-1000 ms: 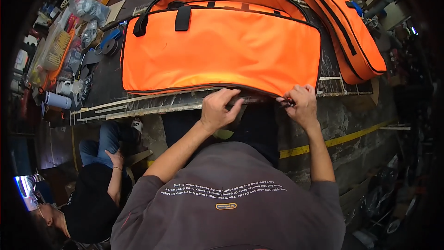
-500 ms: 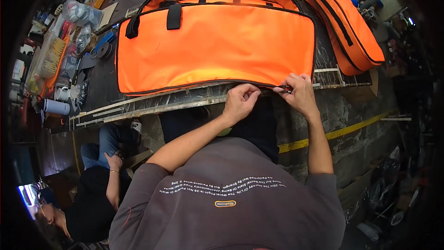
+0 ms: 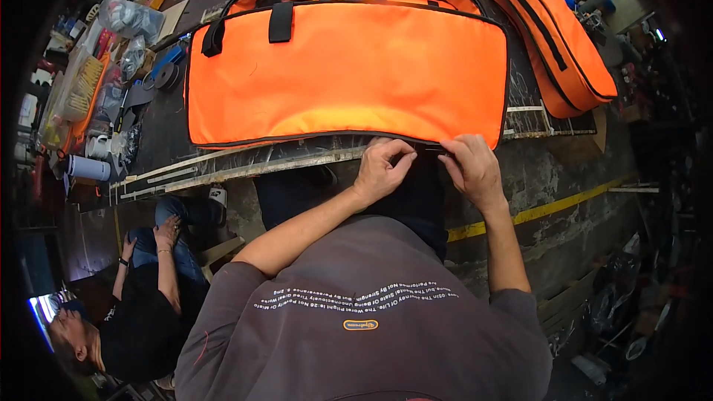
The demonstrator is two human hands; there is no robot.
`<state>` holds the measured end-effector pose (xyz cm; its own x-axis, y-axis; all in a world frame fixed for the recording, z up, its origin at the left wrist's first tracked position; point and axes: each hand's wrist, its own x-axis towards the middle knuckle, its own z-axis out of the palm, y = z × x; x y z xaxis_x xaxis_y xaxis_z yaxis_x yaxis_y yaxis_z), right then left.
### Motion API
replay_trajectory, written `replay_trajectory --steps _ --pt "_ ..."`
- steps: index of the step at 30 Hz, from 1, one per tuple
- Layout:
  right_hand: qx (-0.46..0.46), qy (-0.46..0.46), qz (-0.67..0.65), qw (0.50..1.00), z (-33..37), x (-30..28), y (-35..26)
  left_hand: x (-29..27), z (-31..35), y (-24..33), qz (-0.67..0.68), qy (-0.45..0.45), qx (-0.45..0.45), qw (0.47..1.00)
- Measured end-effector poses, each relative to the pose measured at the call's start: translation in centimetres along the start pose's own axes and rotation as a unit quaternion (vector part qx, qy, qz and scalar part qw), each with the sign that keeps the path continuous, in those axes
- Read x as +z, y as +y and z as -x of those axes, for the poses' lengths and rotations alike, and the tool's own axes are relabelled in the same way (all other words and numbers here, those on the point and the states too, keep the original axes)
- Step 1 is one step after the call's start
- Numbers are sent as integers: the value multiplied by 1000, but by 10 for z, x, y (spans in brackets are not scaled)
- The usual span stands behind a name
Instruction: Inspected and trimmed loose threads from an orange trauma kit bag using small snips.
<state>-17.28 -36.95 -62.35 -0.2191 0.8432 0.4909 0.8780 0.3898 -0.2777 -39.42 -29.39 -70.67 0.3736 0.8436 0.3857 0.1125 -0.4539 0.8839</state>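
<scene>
A large orange bag (image 3: 342, 74) with black piping lies on the workbench, its near edge at the bench's front. My left hand (image 3: 382, 171) is closed in a pinch beside the black piping near the middle of that edge. What its fingertips hold is too small to make out. To its right, my right hand (image 3: 475, 172) is closed by the bag's near right corner, around a small tool with a thin metal tip (image 3: 431, 150) that points toward my left fingers. The fingers hide most of this tool.
A second orange bag (image 3: 557, 44) sits at the far right of the dark workbench (image 3: 160, 122). Clutter fills the left: a tape roll (image 3: 166, 76), a white cylinder (image 3: 89, 168) and plastic bags (image 3: 130, 18). A person in black (image 3: 145, 319) sits at lower left. Yellow tape (image 3: 549, 212) marks the floor.
My right hand has moved slightly down and toward my left hand; its dark tool is now mostly hidden. My left hand stays nearly in place. The seated person's arms have shifted.
</scene>
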Motion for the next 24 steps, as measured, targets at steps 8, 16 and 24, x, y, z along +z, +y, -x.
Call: replay_trajectory --steps 8,16,24 --pt "-97 52 57 992 6 24 3 -5 0 -3 -48 -18 30 998" --pt "-116 76 65 988 3 34 5 -4 1 -6 -33 -30 5 999" --pt "-119 49 73 989 7 20 7 -5 0 -4 -37 -29 3 999"
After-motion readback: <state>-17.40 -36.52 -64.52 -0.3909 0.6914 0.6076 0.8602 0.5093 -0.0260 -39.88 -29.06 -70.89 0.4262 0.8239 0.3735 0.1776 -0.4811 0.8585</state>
